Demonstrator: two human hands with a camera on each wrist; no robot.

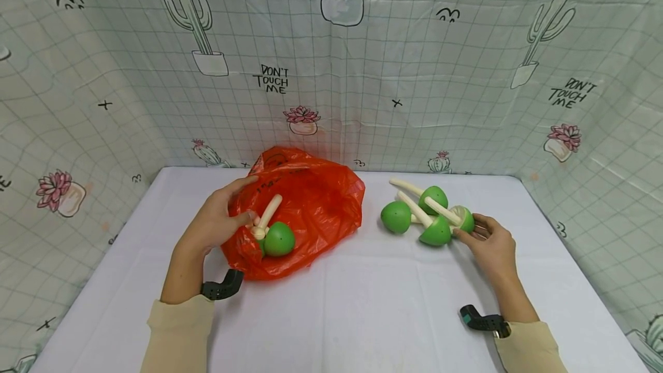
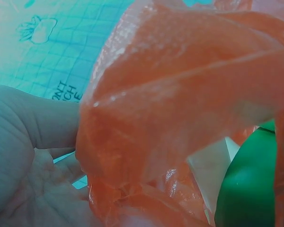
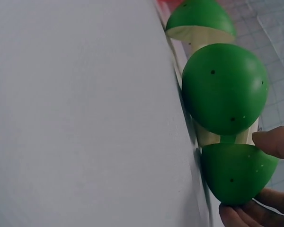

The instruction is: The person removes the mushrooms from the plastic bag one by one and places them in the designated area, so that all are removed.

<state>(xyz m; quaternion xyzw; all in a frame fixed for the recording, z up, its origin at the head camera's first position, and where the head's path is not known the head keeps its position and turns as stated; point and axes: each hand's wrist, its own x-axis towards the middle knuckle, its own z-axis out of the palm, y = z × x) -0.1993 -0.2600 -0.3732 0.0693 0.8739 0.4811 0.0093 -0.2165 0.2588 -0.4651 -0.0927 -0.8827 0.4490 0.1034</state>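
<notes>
On the left, a red plastic bag [image 1: 323, 200] lies with its mouth spread toward me. Toy mushrooms with green caps [image 1: 279, 239] and cream stems are at its opening. My left hand [image 1: 214, 220] grips the bag's left edge between thumb and fingers; in the left wrist view the red film [image 2: 132, 127] hides part of that hand. To the right, several more toy mushrooms [image 1: 396, 217] lie in a loose pile. My right hand [image 1: 494, 249] pinches the cap of the rightmost toy mushroom [image 3: 236, 170], thumb on one side and fingers on the other.
A white cloth [image 1: 362, 315] covers the table. Behind and at both sides hangs a grid-patterned curtain [image 1: 445, 73] printed with cacti. Black bands [image 1: 223, 285] sit on both wrists.
</notes>
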